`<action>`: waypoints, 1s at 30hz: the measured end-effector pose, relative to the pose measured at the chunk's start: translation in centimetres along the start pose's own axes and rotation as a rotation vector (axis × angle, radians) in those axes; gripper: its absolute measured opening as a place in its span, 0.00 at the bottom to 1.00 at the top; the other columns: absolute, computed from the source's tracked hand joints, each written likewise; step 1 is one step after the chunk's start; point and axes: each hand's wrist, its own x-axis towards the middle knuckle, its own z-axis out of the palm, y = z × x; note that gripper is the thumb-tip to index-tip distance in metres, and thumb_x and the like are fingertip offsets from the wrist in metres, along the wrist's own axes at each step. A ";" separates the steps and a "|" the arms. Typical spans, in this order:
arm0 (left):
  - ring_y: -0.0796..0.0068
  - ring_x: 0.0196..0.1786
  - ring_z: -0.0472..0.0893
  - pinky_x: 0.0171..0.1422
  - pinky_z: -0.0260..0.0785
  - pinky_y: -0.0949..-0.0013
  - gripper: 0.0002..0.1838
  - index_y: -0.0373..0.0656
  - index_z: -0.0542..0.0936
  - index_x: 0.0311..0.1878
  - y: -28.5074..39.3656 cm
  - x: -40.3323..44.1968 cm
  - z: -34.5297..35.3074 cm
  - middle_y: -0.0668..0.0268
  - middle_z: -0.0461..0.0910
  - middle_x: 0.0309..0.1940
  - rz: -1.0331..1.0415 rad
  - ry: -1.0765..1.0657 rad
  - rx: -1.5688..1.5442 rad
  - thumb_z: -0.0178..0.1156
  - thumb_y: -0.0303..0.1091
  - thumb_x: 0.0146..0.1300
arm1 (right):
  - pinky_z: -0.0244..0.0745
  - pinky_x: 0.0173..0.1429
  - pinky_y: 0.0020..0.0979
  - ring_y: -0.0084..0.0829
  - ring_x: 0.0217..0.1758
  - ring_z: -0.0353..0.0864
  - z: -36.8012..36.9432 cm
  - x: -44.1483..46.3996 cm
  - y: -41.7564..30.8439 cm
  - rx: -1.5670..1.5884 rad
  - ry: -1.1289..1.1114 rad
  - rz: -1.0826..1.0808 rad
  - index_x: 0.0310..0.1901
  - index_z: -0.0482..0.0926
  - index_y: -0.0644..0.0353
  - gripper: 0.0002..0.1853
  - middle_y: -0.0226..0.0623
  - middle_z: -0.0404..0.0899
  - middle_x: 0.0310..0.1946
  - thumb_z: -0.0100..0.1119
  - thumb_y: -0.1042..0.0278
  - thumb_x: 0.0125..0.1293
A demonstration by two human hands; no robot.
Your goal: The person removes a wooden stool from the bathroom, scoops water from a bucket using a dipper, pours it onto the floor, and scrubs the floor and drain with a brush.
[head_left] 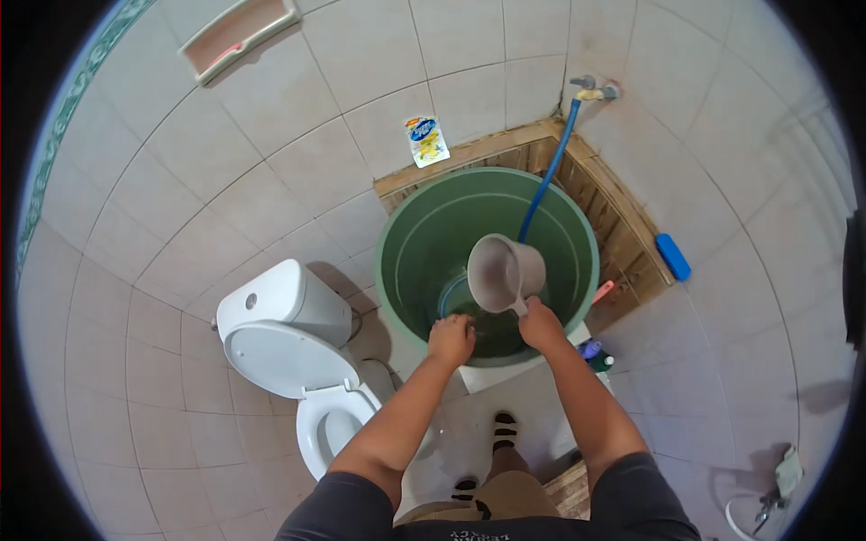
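My right hand (541, 325) grips the handle of a pale pinkish-grey water dipper (526, 267). The dipper is tilted above the inside of a large green tub (397, 243), its round mouth turned to the left. At the tub's near rim is my left hand (452, 340), its fingers curled inward; whether they hold anything is hidden. A blue hose (551, 171) runs from a wall tap (591, 92) down into the tub. Part of a blue loop shows low in the tub, close to my left fingers.
A white toilet (293, 356) with its lid raised stands left of the tub. Wooden-look tiled ledges (622, 198) border the tub behind and right, with a blue brush-like block (673, 257) on one. Bottles (599, 361) stand beside the tub. A sachet (426, 142) rests against the wall.
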 end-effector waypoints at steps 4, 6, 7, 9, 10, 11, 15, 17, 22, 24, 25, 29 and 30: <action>0.61 0.39 0.76 0.46 0.66 0.61 0.08 0.47 0.78 0.34 1.1 1.3 0.4 0.63 0.77 0.33 -0.043 -0.075 0.011 0.52 0.35 0.52 | 0.70 0.49 0.39 0.43 0.48 0.74 2.3 8.6 -0.5 -0.287 -0.365 0.164 0.45 0.73 0.62 0.15 0.46 0.75 0.43 0.50 0.68 0.55; 0.63 0.37 0.76 0.44 0.67 0.62 0.06 0.47 0.78 0.31 1.0 1.3 -0.2 0.65 0.77 0.30 -0.004 -0.042 -0.013 0.53 0.34 0.51 | 0.71 0.49 0.38 0.42 0.49 0.74 6.4 13.5 2.1 -0.331 -0.405 0.258 0.44 0.75 0.62 0.15 0.45 0.74 0.45 0.51 0.68 0.55; 0.64 0.36 0.77 0.43 0.67 0.62 0.06 0.47 0.77 0.29 0.9 1.4 -0.5 0.66 0.77 0.29 0.016 -0.020 -0.023 0.53 0.34 0.50 | 0.71 0.49 0.37 0.41 0.49 0.74 8.6 15.7 3.7 -0.383 -0.454 0.297 0.45 0.75 0.62 0.15 0.45 0.74 0.46 0.51 0.68 0.55; 0.65 0.35 0.77 0.41 0.67 0.63 0.04 0.47 0.77 0.27 0.7 1.7 -0.5 0.67 0.77 0.28 0.006 -0.022 -0.028 0.53 0.34 0.50 | 0.71 0.50 0.36 0.40 0.51 0.73 13.6 18.9 7.0 -0.483 -0.549 0.369 0.46 0.74 0.61 0.16 0.46 0.72 0.48 0.51 0.67 0.56; 0.66 0.34 0.77 0.41 0.67 0.64 0.04 0.47 0.76 0.27 0.7 1.8 -0.4 0.67 0.77 0.28 -0.001 -0.021 -0.030 0.54 0.34 0.49 | 0.71 0.50 0.38 0.42 0.51 0.73 16.2 19.8 8.3 -0.555 -0.582 0.291 0.45 0.75 0.61 0.16 0.46 0.72 0.48 0.51 0.66 0.55; 0.67 0.34 0.77 0.40 0.68 0.64 0.04 0.47 0.76 0.26 0.6 1.9 -0.3 0.68 0.77 0.27 -0.005 -0.022 -0.028 0.54 0.33 0.49 | 0.70 0.50 0.39 0.43 0.51 0.73 18.9 20.3 9.4 -0.624 -0.612 0.210 0.44 0.76 0.60 0.16 0.46 0.73 0.48 0.51 0.64 0.55; 0.68 0.33 0.77 0.39 0.68 0.66 0.03 0.47 0.76 0.26 0.3 2.4 -0.6 0.68 0.76 0.26 -0.024 -0.048 -0.019 0.55 0.32 0.48 | 0.69 0.53 0.39 0.39 0.55 0.70 20.5 18.9 5.7 -0.378 -0.708 0.099 0.48 0.73 0.62 0.20 0.47 0.70 0.51 0.53 0.64 0.53; 0.69 0.32 0.77 0.38 0.68 0.65 0.02 0.47 0.76 0.25 0.4 2.5 -1.0 0.68 0.76 0.25 -0.052 -0.092 -0.027 0.55 0.32 0.48 | 0.68 0.53 0.40 0.40 0.54 0.70 22.8 19.1 6.7 -0.304 -0.640 0.006 0.47 0.74 0.62 0.20 0.48 0.70 0.50 0.54 0.63 0.52; 0.68 0.31 0.76 0.38 0.68 0.65 0.02 0.46 0.76 0.26 0.3 2.0 -1.0 0.68 0.76 0.25 -0.074 -0.019 -0.028 0.55 0.32 0.48 | 0.73 0.35 0.38 0.37 0.33 0.78 22.6 20.6 9.7 -0.131 -0.587 -0.197 0.42 0.74 0.63 0.17 0.45 0.77 0.33 0.51 0.58 0.57; 0.68 0.32 0.76 0.37 0.68 0.65 0.03 0.46 0.75 0.26 0.4 1.8 -1.0 0.68 0.76 0.25 -0.069 -0.004 -0.033 0.55 0.32 0.48 | 0.72 0.23 0.33 0.31 0.22 0.76 15.8 19.2 6.6 0.177 -0.768 0.142 0.40 0.74 0.62 0.17 0.41 0.77 0.26 0.52 0.56 0.57; 0.68 0.32 0.76 0.37 0.68 0.65 0.03 0.46 0.75 0.26 0.4 1.6 -1.0 0.67 0.76 0.25 -0.065 0.008 -0.038 0.55 0.32 0.48 | 0.68 0.20 0.30 0.28 0.19 0.73 13.1 18.1 5.5 0.232 -0.748 0.168 0.39 0.74 0.61 0.16 0.38 0.75 0.23 0.51 0.55 0.58; 0.65 0.31 0.76 0.37 0.68 0.66 0.04 0.45 0.75 0.26 0.4 0.8 -1.6 0.67 0.75 0.25 -0.026 0.088 -0.152 0.54 0.33 0.49 | 0.60 0.12 0.25 0.21 0.11 0.64 5.5 13.0 2.8 0.448 -0.665 0.187 0.36 0.71 0.60 0.15 0.33 0.69 0.17 0.46 0.55 0.62; 0.65 0.31 0.76 0.38 0.68 0.67 0.04 0.44 0.74 0.27 0.6 0.2 -2.1 0.66 0.74 0.26 -0.068 0.082 -0.260 0.54 0.32 0.49 | 0.60 0.12 0.24 0.21 0.11 0.63 4.1 11.5 2.2 0.502 -0.651 0.172 0.35 0.71 0.60 0.14 0.33 0.68 0.16 0.45 0.56 0.62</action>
